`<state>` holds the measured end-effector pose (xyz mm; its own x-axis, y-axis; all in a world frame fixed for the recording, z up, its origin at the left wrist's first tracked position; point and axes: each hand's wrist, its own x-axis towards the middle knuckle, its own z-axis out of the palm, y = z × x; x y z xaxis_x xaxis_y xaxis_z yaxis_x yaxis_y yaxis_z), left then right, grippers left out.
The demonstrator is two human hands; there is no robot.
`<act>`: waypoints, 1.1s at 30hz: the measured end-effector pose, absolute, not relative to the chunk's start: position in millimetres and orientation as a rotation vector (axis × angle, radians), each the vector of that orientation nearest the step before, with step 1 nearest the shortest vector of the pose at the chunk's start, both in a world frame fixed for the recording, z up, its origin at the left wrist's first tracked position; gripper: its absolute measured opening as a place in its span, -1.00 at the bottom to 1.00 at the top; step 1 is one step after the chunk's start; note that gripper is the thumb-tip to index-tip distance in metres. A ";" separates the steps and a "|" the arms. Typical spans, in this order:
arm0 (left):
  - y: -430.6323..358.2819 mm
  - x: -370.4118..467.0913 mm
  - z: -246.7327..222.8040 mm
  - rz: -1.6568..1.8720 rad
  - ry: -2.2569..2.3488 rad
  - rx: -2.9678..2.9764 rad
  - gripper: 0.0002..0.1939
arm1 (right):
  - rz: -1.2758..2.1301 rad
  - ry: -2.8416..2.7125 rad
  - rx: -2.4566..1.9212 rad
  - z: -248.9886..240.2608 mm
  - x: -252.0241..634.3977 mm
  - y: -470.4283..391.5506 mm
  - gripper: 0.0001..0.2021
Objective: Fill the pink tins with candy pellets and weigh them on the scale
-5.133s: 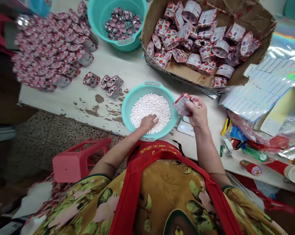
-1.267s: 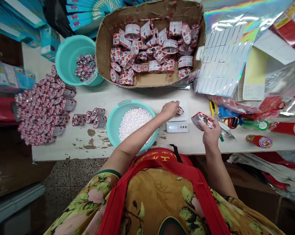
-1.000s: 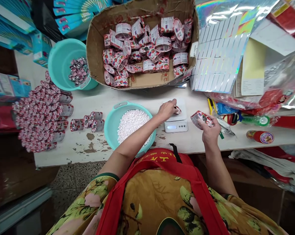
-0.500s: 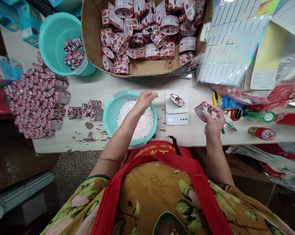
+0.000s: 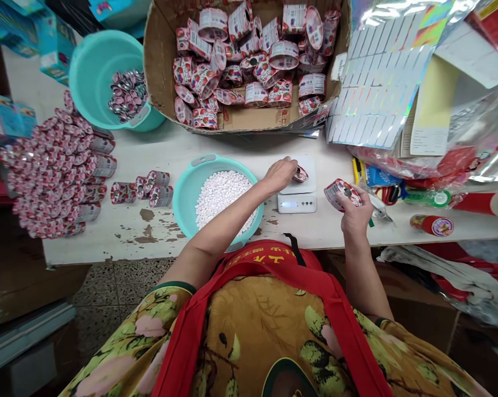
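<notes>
My left hand (image 5: 280,175) reaches across to a small oval container (image 5: 301,174) on the white digital scale (image 5: 297,203). Its fingertips are pinched together right at the container's opening; whatever is between them is hidden. To the right of the scale, my right hand (image 5: 356,211) grips another strawberry-printed container (image 5: 338,193), its dark hole facing up. Beneath my left forearm stands a turquoise basin (image 5: 183,190) of small white pellets (image 5: 218,198), partly covered by the arm.
A cardboard box (image 5: 160,71) full of printed containers is at the back. Leftward are stacked containers (image 5: 54,171), a few apart (image 5: 123,192), and a turquoise tub (image 5: 83,71) with metallic-rimmed caps (image 5: 127,96). Label sheets (image 5: 367,88), scissors (image 5: 391,194) and a red cylinder (image 5: 433,224) lie right.
My left hand has moved right, from above the pellet basin to the container on the scale. My right hand still holds its container, and the view has shifted slightly.
</notes>
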<state>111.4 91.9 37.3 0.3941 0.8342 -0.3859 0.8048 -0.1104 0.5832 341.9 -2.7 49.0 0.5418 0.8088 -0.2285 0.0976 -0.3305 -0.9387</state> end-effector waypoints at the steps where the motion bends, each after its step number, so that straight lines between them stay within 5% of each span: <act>1: 93.0 112.6 35.3 0.073 1.394 1.933 -0.71 | 0.897 -0.749 -1.780 47.5 341.4 -3.2 -0.43; 11: 104.0 116.1 21.2 0.419 1.271 1.888 -0.72 | 0.913 -0.730 -1.798 44.7 340.1 -2.1 -0.42; 17: 62.7 34.1 22.2 0.848 1.694 1.597 -0.87 | 0.869 -0.689 -1.771 46.3 346.8 2.0 -0.40; 20: 14.1 -12.8 8.8 0.559 2.070 1.362 -0.86 | 0.842 -0.685 -1.769 43.7 349.4 3.9 -0.40; 25: -58.2 -19.3 -16.7 -0.033 1.680 1.378 -0.76 | 0.838 -0.713 -1.790 40.0 345.3 8.3 -0.40; 29: -73.5 -15.7 -21.7 0.199 1.630 1.237 -0.92 | 0.851 -0.763 -1.783 41.5 338.7 9.3 -0.39; 33: -71.2 -38.7 -22.4 0.647 1.528 0.497 -0.80 | 0.860 -0.782 -1.783 40.4 337.7 6.3 -0.40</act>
<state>-38.7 -71.2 -22.4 -0.0647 0.6626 -0.7462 -0.0746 0.7424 0.6658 337.7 6.3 40.4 0.5437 0.8136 -0.2061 0.1278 -0.3229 -0.9378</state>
